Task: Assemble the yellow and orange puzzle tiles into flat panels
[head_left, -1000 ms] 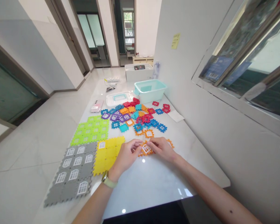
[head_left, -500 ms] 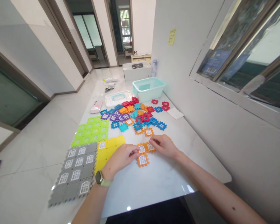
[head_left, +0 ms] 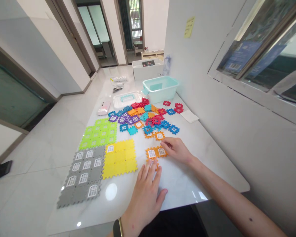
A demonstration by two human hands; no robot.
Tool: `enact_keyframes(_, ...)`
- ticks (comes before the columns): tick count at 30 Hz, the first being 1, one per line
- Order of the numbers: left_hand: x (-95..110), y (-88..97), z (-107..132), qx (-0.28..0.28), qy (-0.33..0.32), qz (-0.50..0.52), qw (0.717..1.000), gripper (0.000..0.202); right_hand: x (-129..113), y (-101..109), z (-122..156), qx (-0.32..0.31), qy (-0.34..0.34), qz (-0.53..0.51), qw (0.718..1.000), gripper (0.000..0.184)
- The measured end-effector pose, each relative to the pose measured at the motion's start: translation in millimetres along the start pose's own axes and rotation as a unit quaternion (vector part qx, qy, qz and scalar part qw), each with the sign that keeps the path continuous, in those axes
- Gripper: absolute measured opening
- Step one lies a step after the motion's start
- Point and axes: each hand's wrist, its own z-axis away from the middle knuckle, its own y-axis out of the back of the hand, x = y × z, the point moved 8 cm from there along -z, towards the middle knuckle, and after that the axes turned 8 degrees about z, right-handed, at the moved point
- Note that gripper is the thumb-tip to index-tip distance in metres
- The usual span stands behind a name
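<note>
My left hand (head_left: 144,194) lies flat on the white table, fingers stretched out, its fingertips resting on an orange window tile (head_left: 152,162). Just beyond it sit two joined orange window tiles (head_left: 156,152). My right hand (head_left: 178,149) rests beside them with curled fingers touching the right tile's edge. To the left lie a yellow tile mat (head_left: 120,158), a grey window-tile mat (head_left: 84,174) and a green mat (head_left: 100,133).
A heap of loose coloured tiles (head_left: 144,118) covers the table's middle. Behind it stand a teal tub (head_left: 160,88), its clear lid (head_left: 127,99), a white box (head_left: 148,69) and a bottle (head_left: 166,65). A phone (head_left: 104,108) lies at left; a wall runs along the right.
My left hand has pulled back towards me and flattened onto the lowest orange tile. The orange tiles, held in both hands a second ago, now lie on the table.
</note>
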Motion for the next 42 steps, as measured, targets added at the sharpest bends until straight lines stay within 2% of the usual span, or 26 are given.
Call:
enact_keyframes(6, -13.8, -10.7, -3.0, -0.003, 0.025, -0.016, 1.000, 0.065, 4.5, 0.0, -0.5, 0.002, -0.002, 0.010, 1.000, 0.028)
enact_keyframes(10, -11.5, -12.8, -1.4, -0.001, 0.025, -0.010, 1.000, 0.067, 1.9, -8.8, 1.0, -0.015, 0.045, 0.059, 0.997, 0.017)
enact_keyframes(14, -6.5, -14.8, -3.7, 0.003, 0.020, 0.010, 1.000, 0.070, 1.9, -17.3, 4.3, -0.026, 0.061, 0.102, 0.993, 0.024)
enact_keyframes(24, -5.7, -18.4, -9.7, -0.002, 0.017, 0.012, 1.000, 0.070, -0.9, -18.1, 5.0, -0.033, 0.056, 0.095, 0.993, 0.025)
enact_keyframes(32, -6.5, -11.2, -18.5, 0.000, 0.027, 0.003, 1.000, 0.069, -0.7, -18.7, 3.9, -0.030, 0.066, 0.085, 0.994, 0.026)
enact_keyframes(34, -5.5, -9.1, -20.3, 0.004, 0.025, 0.003, 1.000, 0.067, 3.0, -16.7, 2.7, -0.010, 0.059, 0.070, 0.996, 0.029)
enact_keyframes(39, 1.0, -10.4, -11.1, 0.032, 0.020, 0.006, 0.999, 0.062, 29.1, 2.3, -1.6, 0.089, -0.001, 0.057, 0.994, 0.031)
enact_keyframes(42, 5.5, -15.2, 3.0, 0.037, 0.025, 0.008, 0.999, 0.058, 40.1, 8.0, -8.4, 0.094, -0.005, 0.082, 0.992, 0.033)
